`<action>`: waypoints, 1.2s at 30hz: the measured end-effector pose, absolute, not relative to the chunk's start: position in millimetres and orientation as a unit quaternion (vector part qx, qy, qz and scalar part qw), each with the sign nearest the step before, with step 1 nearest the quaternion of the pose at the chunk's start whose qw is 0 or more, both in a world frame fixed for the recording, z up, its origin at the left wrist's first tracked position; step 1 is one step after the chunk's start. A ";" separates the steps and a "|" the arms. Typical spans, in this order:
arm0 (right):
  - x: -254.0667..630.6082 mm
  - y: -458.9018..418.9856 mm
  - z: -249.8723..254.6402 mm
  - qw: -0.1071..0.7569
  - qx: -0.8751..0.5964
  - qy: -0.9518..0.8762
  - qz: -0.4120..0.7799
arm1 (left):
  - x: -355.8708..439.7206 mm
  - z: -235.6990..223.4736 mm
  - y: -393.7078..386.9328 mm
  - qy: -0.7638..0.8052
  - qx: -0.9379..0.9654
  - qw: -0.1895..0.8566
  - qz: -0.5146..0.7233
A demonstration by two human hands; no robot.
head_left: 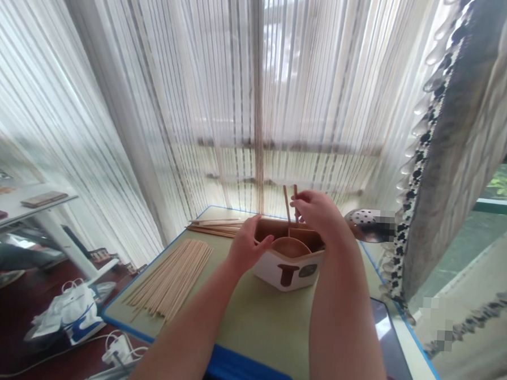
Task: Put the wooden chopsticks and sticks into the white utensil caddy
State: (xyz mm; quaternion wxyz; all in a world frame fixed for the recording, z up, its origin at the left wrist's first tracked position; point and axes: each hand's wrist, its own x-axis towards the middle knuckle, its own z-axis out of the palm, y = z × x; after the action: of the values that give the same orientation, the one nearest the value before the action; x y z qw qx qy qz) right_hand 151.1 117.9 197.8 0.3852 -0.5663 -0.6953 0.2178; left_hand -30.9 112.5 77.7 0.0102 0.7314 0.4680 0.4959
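Observation:
A white holder (287,271) with brown compartments stands on the green table top (251,314). My left hand (245,247) grips the holder's left rim, fingers curled over it. My right hand (316,211) hovers over the holder's back compartment, pinched on two wooden chopsticks (290,204) that stand upright in it. A large row of chopsticks (170,283) lies flat on the table to the left. Another bundle of chopsticks (215,226) lies at the table's far edge.
A slotted metal ladle (368,224) lies right of the holder. Sheer curtains (241,98) hang behind the table, a heavy drape (464,138) to the right. A dark tablet (387,344) lies at the table's right edge. Bags and cables (72,316) litter the floor on the left.

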 end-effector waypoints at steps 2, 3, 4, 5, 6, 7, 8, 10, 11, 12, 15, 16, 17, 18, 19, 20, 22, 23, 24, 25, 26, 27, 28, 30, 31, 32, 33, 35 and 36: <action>152.3 113.4 200.9 0.386 -0.564 -0.702 0.200 | -30.4 77.9 110.5 0.476 0.732 -0.002 0.488; 152.1 111.4 202.3 0.386 -0.562 -0.708 0.186 | -29.9 78.0 109.6 0.479 0.732 -0.007 0.485; 151.4 109.8 203.5 0.384 -0.560 -0.714 0.170 | -29.3 77.9 108.9 0.480 0.731 -0.013 0.485; 150.2 108.7 204.4 0.383 -0.557 -0.721 0.153 | -28.7 77.7 108.4 0.480 0.730 -0.019 0.486; 148.7 108.1 205.0 0.383 -0.554 -0.727 0.136 | -28.0 77.4 108.1 0.480 0.728 -0.024 0.489; 146.8 108.1 205.2 0.387 -0.548 -0.732 0.120 | -27.4 77.0 108.0 0.479 0.727 -0.029 0.492; 144.7 108.6 205.0 0.393 -0.542 -0.735 0.106 | -26.8 76.4 108.2 0.477 0.726 -0.033 0.494; 140.2 109.9 204.0 0.404 -0.532 -0.740 0.085 | -26.1 75.2 108.9 0.472 0.727 -0.038 0.498; 137.9 110.2 203.7 0.404 -0.530 -0.741 0.082 | -26.0 74.6 109.2 0.470 0.727 -0.039 0.499; 135.8 110.2 203.6 0.400 -0.529 -0.744 0.082 | -26.0 74.2 109.4 0.470 0.726 -0.038 0.501; 131.2 107.7 205.2 0.385 -0.527 -0.753 0.085 | -26.3 73.7 108.6 0.475 0.719 -0.032 0.506; 130.1 106.6 206.0 0.386 -0.526 -0.754 0.077 | -26.4 73.8 107.8 0.476 0.718 -0.029 0.507; 129.2 105.6 206.5 0.386 -0.525 -0.755 0.067 | -26.6 74.1 106.9 0.477 0.718 -0.025 0.507; 128.4 105.0 206.6 0.385 -0.525 -0.757 0.055 | -26.9 74.5 105.8 0.478 0.718 -0.020 0.506; 127.6 104.9 206.3 0.382 -0.525 -0.759 0.044 | -27.1 75.0 104.7 0.480 0.718 -0.015 0.504; 127.0 105.4 205.5 0.376 -0.524 -0.763 0.036 | -27.4 75.6 103.7 0.481 0.718 -0.011 0.502; 126.1 107.4 203.0 0.364 -0.525 -0.770 0.018 | -27.8 76.5 102.4 0.484 0.717 -0.001 0.501; 126.1 108.7 201.5 0.361 -0.526 -0.770 0.007 | -27.9 76.7 102.2 0.483 0.717 0.003 0.502; 126.4 109.9 200.2 0.364 -0.527 -0.768 -0.006 | -27.9 76.7 102.4 0.482 0.716 0.007 0.505; 127.3 111.0 199.2 0.371 -0.531 -0.762 -0.020 | -27.7 76.5 103.0 0.481 0.714 0.011 0.508; 128.5 111.6 198.7 0.380 -0.536 -0.753 -0.032 | -27.4 76.2 104.0 0.479 0.713 0.015 0.512; 130.1 111.8 198.7 0.391 -0.543 -0.741 -0.042 | -27.0 75.7 105.1 0.477 0.711 0.019 0.516; 131.9 111.4 199.2 0.403 -0.553 -0.728 -0.049 | -26.5 75.2 106.4 0.476 0.709 0.023 0.520; 135.7 109.2 201.7 0.425 -0.575 -0.697 -0.058 | -25.3 74.1 108.8 0.474 0.704 0.029 0.528; 137.2 107.6 203.2 0.434 -0.585 -0.682 -0.062 | -24.7 73.6 109.5 0.473 0.702 0.031 0.532; 138.5 106.0 204.7 0.443 -0.593 -0.669 -0.065 | -24.1 73.2 109.9 0.472 0.700 0.032 0.535; 139.2 104.6 205.9 0.451 -0.597 -0.659 -0.069 | -23.5 73.0 109.9 0.471 0.699 0.032 0.537; 138.8 102.9 207.2 0.464 -0.600 -0.648 -0.077 | -22.4 72.7 108.6 0.469 0.702 0.032 0.535; 137.6 102.7 207.1 0.467 -0.598 -0.647 -0.079 | -21.8 72.8 107.5 0.469 0.703 0.032 0.534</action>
State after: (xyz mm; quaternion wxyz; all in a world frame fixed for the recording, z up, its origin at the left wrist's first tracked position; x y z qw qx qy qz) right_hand 137.6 102.7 207.1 0.4672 -0.5978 -0.6466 -0.0786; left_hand -21.8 107.5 72.8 0.0321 0.7030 0.4688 0.5339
